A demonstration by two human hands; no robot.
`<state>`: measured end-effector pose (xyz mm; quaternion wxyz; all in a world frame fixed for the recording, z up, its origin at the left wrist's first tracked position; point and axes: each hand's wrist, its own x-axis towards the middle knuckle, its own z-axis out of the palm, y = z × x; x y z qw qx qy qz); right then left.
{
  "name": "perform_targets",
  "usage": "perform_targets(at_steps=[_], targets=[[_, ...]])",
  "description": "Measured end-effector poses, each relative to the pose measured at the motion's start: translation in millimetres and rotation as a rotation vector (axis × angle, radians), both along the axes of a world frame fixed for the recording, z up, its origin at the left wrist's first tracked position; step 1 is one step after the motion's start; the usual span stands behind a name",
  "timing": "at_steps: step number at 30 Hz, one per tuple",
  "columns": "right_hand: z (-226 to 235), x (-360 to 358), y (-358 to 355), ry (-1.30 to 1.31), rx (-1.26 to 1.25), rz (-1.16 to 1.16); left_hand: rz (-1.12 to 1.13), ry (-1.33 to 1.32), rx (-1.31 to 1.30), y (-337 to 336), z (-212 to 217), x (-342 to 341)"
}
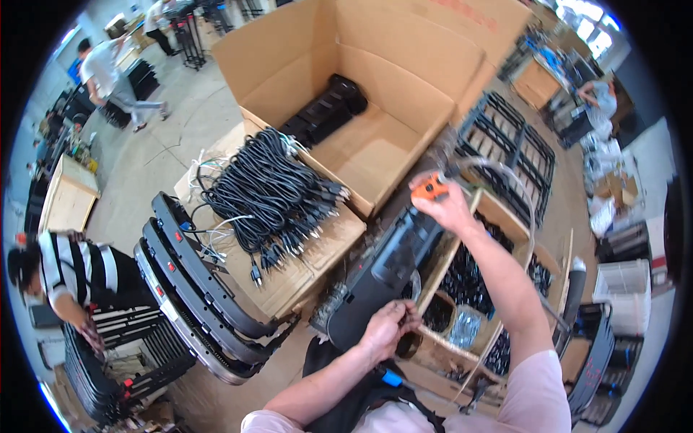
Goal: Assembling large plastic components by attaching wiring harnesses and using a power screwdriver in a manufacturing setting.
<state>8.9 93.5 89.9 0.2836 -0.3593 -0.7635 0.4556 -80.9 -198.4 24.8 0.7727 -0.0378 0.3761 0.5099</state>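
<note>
A long black plastic housing lies slantwise in front of me. My right hand is wrapped round an orange-and-black handheld tool above the housing's far end; the tool's exact kind and its tip are hidden. My left hand is beside the housing's near end, at the edge of the wooden parts box. Its fingers are pinched together, and whatever they hold is too small to tell. Dark small parts fill the box's compartments, with a clear plastic bag in a near one.
A large open carton holds another black housing. Bundled black power cables lie on cardboard, beside stacked curved black frames. A hose arcs over the parts box. A person in stripes works at the left; others are farther off.
</note>
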Motion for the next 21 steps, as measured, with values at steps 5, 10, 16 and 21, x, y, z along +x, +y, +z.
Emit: perform_targets(at_steps=[5,10,16,21], targets=[[34.6,6.3,-32.7,0.218,0.007,-0.151,-0.108,0.158,0.037,-4.6,8.4,-17.5],[82.6,76.0,-137.2,0.301,-0.104,-0.34,-0.401,0.18,0.047,-11.0,-3.6,-11.6],[94.2,173.5,-289.9,0.246,-0.084,-0.735,-0.906,0.389,0.003,-9.5,-56.5,40.6],[89.4,214.2,-357.4,0.352,-0.069,-0.93,-1.342,0.689,-0.029,-2.9,-126.9,76.2]])
